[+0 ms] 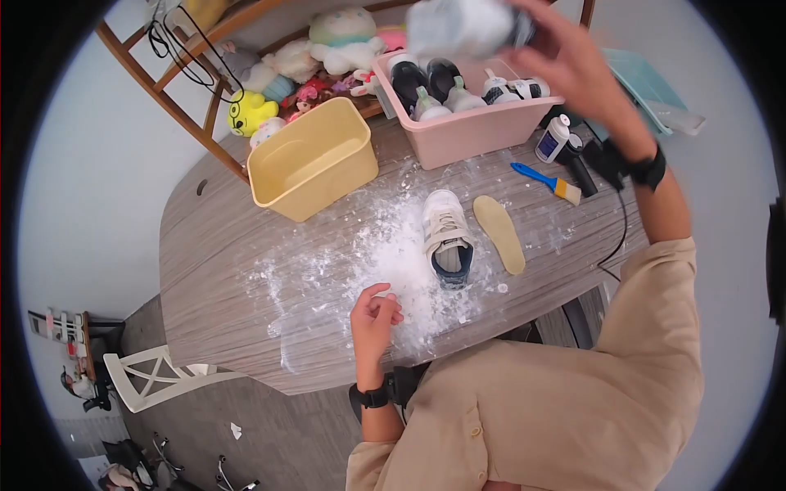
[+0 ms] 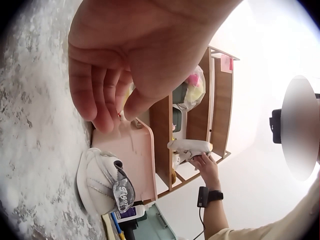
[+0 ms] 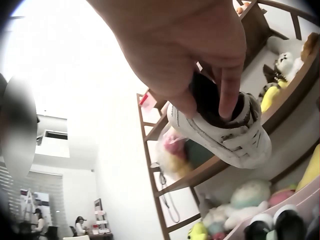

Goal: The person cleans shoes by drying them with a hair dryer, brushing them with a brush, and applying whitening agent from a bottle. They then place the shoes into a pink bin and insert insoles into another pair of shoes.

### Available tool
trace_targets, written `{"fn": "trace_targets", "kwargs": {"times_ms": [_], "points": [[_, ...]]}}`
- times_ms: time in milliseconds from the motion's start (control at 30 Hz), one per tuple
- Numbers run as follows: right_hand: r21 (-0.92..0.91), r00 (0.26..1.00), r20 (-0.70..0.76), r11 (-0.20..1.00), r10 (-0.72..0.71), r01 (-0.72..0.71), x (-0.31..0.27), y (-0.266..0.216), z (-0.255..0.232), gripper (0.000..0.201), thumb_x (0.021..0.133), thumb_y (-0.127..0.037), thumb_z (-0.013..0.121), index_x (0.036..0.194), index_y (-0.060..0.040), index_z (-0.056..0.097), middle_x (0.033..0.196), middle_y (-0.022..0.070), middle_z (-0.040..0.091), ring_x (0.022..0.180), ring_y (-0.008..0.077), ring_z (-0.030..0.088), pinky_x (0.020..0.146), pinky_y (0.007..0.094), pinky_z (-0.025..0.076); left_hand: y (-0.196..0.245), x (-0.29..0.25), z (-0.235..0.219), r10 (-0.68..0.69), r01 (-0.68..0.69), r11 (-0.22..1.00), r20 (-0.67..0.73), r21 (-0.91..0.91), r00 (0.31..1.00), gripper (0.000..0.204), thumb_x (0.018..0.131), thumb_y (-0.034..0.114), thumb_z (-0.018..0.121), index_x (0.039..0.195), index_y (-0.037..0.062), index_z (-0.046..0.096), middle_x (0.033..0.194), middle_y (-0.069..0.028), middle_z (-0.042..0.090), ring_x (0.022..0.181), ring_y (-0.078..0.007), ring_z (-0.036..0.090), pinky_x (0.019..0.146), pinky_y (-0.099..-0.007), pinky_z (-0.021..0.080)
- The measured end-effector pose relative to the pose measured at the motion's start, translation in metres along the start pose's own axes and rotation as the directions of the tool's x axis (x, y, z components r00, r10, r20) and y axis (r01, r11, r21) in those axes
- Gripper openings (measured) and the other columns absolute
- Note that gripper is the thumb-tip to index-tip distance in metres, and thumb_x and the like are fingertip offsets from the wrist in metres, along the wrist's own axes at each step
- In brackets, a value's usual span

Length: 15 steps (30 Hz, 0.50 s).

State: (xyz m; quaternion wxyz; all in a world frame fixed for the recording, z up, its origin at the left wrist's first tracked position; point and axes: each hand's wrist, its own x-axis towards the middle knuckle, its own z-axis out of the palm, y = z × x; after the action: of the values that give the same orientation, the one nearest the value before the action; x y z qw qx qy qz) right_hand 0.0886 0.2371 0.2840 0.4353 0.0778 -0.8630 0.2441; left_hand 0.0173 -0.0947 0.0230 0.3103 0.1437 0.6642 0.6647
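High over the pink bin, my right hand holds a white sneaker by its heel end. In the right wrist view the fingers reach inside its dark opening and the thumb lies outside; the head view blurs it. A second sneaker, off-white with a dark blue lining, stands on the table in white powder. To its right lies a beige insole. My left hand hovers near the table's front edge, fingers loosely bent, holding nothing.
Several shoes fill the pink bin. Beside it stands a yellow bin. A white bottle, a blue-handled brush and a black tool lie to the right, near a teal bin. Plush toys crowd the shelf behind.
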Motion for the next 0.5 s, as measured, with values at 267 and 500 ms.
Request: {"fn": "trace_targets", "kwargs": {"times_ms": [267,500], "points": [[0.168,0.595,0.723,0.925,-0.351,0.341,-0.113,-0.064,0.125,0.032,0.078,-0.007,0.059,0.108,-0.0013,0.053,0.125,0.018,0.05,0.097,0.0268,0.059,0.065,0.0358,0.055,-0.008,-0.005,-0.018,0.03,-0.054,0.99,-0.173,-0.132,0.984,0.034,0.093,0.009,0.055,0.125,0.0004,0.047,0.086,-0.0083,0.065,0.07,-0.0135,0.063,0.058,-0.0251,0.051],[-0.033,0.624,0.691,0.846,-0.365,0.532,-0.174,-0.051,0.199,0.021,0.074,-0.013,0.062,0.092,-0.002,0.059,0.115,0.01,0.054,0.085,0.0166,0.052,0.056,0.0252,0.048,-0.01,-0.016,-0.026,0.0,-0.014,0.998,-0.213,-0.062,0.977,0.04,0.094,0.015,0.057,0.13,0.0046,0.044,0.111,-0.0104,0.062,0.089,-0.0168,0.064,0.067,-0.0263,0.052]]}}
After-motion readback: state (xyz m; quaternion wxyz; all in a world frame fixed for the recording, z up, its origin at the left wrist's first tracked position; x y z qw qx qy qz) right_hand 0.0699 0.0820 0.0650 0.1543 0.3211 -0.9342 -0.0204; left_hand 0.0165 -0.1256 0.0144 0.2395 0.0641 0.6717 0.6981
